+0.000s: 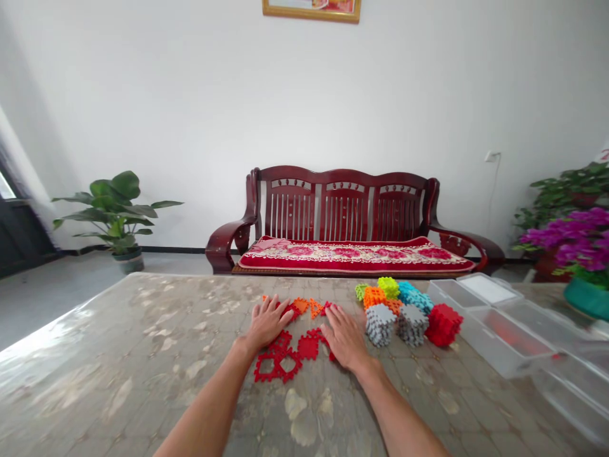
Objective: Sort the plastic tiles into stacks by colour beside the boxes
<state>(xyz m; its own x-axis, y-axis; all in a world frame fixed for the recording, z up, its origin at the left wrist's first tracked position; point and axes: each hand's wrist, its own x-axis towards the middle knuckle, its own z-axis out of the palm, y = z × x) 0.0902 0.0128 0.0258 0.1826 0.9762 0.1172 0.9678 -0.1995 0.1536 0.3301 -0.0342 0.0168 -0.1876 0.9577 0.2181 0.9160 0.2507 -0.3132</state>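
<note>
My left hand (266, 322) lies flat on the table with fingers spread, resting on flat red interlocking tiles (278, 363). My right hand (343, 336) also lies flat and open, over more red tiles (309, 346). A few orange tiles (304, 306) lie just beyond my fingertips. To the right of my right hand stand stacks of tiles: grey (379, 324), orange (375, 296), green (389, 287), blue (413, 297) and red (443, 325).
Clear plastic bins (495, 346) stand at the table's right side, with a lid (485, 287) behind them. A potted purple flower (585, 254) sits at the far right. Beyond the marble-patterned table (118, 355) are a red wooden bench (347, 222) and a leafy plant (117, 212).
</note>
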